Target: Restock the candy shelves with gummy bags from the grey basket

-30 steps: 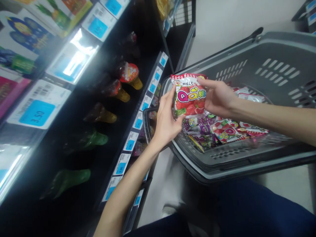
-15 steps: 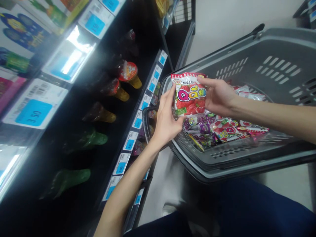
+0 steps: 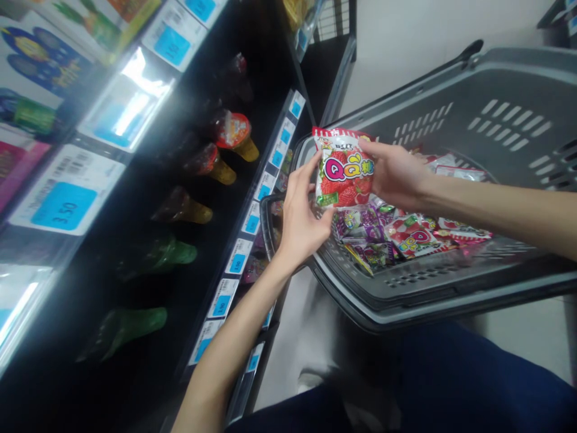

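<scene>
A red and white bag of gummy candy (image 3: 345,171), printed with strawberries and "QQ", is held up over the near-left end of the grey shopping basket (image 3: 360,300). My right hand (image 3: 399,174) grips its right edge, thumb on the front and the other fingers behind. At the left edge and lower corner, my left hand (image 3: 300,210) holds the bag between its fingers and thumb. Below, several more candy bags lie in the basket, among them purple ones (image 3: 360,225) and a red one (image 3: 415,237).
Dark store shelves with blue price tags (image 3: 65,204) fill the left side. Several cone-shaped packs (image 3: 234,135) lie on one shelf. The basket's black handle (image 3: 265,231) sticks out beside the lower shelf edge. Pale floor (image 3: 396,36) shows beyond the basket.
The candy bag has shifted slightly up and to the left and turned a little in my hands. Both hands keep nearly the same place, and the basket is almost unmoved.
</scene>
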